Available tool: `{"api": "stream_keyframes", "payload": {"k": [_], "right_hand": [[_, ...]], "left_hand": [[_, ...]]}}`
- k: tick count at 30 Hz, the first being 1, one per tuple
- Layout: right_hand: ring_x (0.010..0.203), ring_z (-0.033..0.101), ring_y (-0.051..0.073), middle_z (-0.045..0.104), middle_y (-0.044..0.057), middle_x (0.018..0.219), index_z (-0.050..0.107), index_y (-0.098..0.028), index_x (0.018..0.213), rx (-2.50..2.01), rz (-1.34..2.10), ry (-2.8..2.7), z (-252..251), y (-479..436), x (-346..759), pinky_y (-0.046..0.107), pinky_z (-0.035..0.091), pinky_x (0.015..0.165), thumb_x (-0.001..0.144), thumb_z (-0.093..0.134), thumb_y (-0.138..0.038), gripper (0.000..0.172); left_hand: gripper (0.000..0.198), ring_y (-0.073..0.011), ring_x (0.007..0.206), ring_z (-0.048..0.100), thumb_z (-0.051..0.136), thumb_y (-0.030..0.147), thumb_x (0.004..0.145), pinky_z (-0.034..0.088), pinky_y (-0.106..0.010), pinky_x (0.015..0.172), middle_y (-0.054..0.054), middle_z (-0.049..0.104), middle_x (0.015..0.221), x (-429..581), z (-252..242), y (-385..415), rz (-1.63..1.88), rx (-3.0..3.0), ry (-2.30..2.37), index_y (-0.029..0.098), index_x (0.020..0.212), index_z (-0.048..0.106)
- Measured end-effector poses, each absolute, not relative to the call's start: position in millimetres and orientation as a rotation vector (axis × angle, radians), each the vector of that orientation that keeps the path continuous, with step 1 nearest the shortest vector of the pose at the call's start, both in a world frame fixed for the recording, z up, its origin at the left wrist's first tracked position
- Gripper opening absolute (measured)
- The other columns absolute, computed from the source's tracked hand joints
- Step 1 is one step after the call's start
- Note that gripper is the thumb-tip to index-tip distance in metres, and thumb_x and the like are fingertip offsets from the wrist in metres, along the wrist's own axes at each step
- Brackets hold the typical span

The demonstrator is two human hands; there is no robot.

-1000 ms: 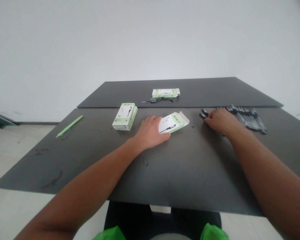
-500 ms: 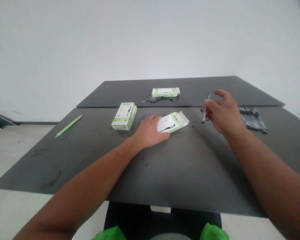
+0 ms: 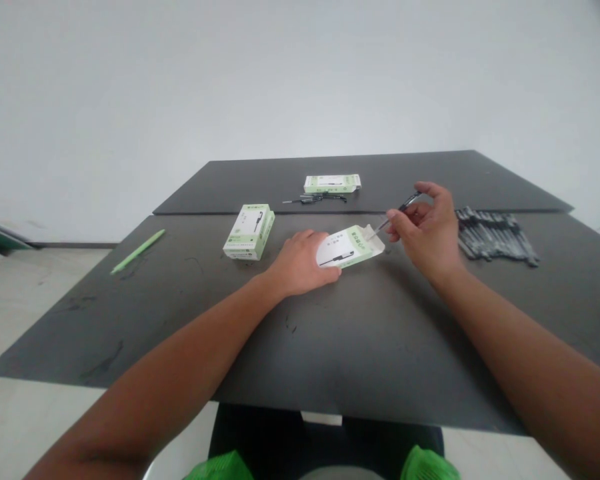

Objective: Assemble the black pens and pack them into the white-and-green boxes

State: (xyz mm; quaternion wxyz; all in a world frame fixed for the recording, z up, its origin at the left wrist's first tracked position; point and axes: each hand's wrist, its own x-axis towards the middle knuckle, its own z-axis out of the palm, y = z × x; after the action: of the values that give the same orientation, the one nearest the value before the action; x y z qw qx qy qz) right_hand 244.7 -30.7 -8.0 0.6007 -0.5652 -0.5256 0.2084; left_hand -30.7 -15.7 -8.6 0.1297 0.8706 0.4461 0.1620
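Note:
My left hand (image 3: 305,263) is wrapped round the near end of a white and green pen box (image 3: 346,247), which lies tilted to the right on the table with its end flap open. Between the fingers of my right hand (image 3: 427,233) is a clear pen with a black end (image 3: 409,201); its tip points down-left and is at the box's open end. Whether the tip is inside the box I cannot tell. Right of that hand lies a row of several similar pens (image 3: 497,237).
A closed-looking pen box (image 3: 250,230) stands left of my left hand. Farther back are another box (image 3: 333,183) and a few loose black and clear pen parts (image 3: 317,199). A green pen (image 3: 138,251) lies at the left on the dark table (image 3: 190,313).
My right hand has moved left with the pen, which has turned from nearly upright to slanting toward the box opening. The box and my left hand have barely shifted.

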Motion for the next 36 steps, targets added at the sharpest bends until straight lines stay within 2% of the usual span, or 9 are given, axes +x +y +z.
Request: {"api": "stream_keyframes", "payload": {"k": [4, 8, 13, 17, 23, 29, 33, 36], "right_hand": [[0.067, 0.070, 0.022, 0.070, 0.000, 0.087, 0.055, -0.025, 0.145, -1.311, 0.536, -1.268, -6, -33, 241, 0.036, 0.060, 0.061, 0.085, 0.089, -0.037, 0.071], [0.060, 0.064, 0.018, 0.069, -0.002, 0.086, 0.061, -0.027, 0.139, -1.258, 0.623, -1.320, -5, -34, 241, 0.032, 0.054, 0.054, 0.088, 0.086, -0.039, 0.059], [0.058, 0.061, 0.014, 0.069, 0.000, 0.093, 0.071, -0.024, 0.127, -1.239, 0.674, -1.322, -10, -31, 244, 0.029, 0.049, 0.050, 0.087, 0.087, -0.040, 0.046], [0.057, 0.058, 0.013, 0.069, 0.000, 0.088, 0.076, -0.021, 0.125, -1.227, 0.743, -1.375, -9, -30, 245, 0.029, 0.047, 0.050, 0.087, 0.086, -0.039, 0.043], [0.064, 0.061, 0.017, 0.073, 0.003, 0.081, 0.081, -0.021, 0.125, -1.259, 0.764, -1.517, -4, -32, 253, 0.032, 0.049, 0.059, 0.088, 0.087, -0.045, 0.045], [0.083, 0.072, 0.024, 0.081, 0.007, 0.101, 0.078, -0.023, 0.118, -1.234, 0.831, -1.646, -12, -28, 257, 0.038, 0.057, 0.075, 0.089, 0.086, -0.052, 0.041], [0.084, 0.071, 0.023, 0.082, 0.007, 0.098, 0.082, -0.023, 0.106, -1.295, 0.800, -1.735, -14, -26, 258, 0.038, 0.055, 0.079, 0.093, 0.081, -0.048, 0.028], [0.086, 0.071, 0.024, 0.083, 0.007, 0.098, 0.084, -0.022, 0.101, -1.292, 0.840, -1.759, -13, -27, 260, 0.038, 0.055, 0.081, 0.090, 0.081, -0.049, 0.029]], "left_hand": [[0.058, -0.0361, 0.122, 0.068, 0.081, 0.053, 0.085, 0.057, -0.051, 0.110, -0.013, 0.071, 0.128, -30, -9, -15, 0.475, 2.520, 1.326, 0.022, 0.133, 0.069], [0.061, -0.0366, 0.124, 0.068, 0.081, 0.054, 0.084, 0.057, -0.052, 0.111, -0.013, 0.070, 0.130, -30, -9, -14, 0.484, 2.508, 1.342, 0.023, 0.135, 0.068], [0.064, -0.0358, 0.124, 0.068, 0.082, 0.054, 0.085, 0.057, -0.051, 0.112, -0.014, 0.070, 0.130, -30, -10, -14, 0.524, 2.503, 1.327, 0.022, 0.138, 0.067], [0.064, -0.0358, 0.127, 0.067, 0.082, 0.052, 0.085, 0.056, -0.052, 0.115, -0.013, 0.070, 0.133, -31, -12, -13, 0.549, 2.502, 1.301, 0.022, 0.140, 0.066], [0.061, -0.0360, 0.125, 0.067, 0.082, 0.051, 0.084, 0.057, -0.052, 0.113, -0.013, 0.070, 0.130, -32, -13, -13, 0.572, 2.497, 1.267, 0.022, 0.136, 0.067], [0.060, -0.0364, 0.122, 0.067, 0.081, 0.049, 0.084, 0.057, -0.053, 0.110, -0.014, 0.069, 0.128, -32, -10, -13, 0.556, 2.531, 1.243, 0.020, 0.135, 0.067], [0.060, -0.0361, 0.121, 0.066, 0.083, 0.048, 0.083, 0.057, -0.052, 0.107, -0.014, 0.069, 0.128, -33, -9, -12, 0.549, 2.558, 1.221, 0.020, 0.134, 0.068], [0.062, -0.0361, 0.121, 0.066, 0.083, 0.048, 0.082, 0.056, -0.052, 0.108, -0.014, 0.069, 0.129, -33, -11, -12, 0.550, 2.581, 1.207, 0.020, 0.136, 0.067]]}}
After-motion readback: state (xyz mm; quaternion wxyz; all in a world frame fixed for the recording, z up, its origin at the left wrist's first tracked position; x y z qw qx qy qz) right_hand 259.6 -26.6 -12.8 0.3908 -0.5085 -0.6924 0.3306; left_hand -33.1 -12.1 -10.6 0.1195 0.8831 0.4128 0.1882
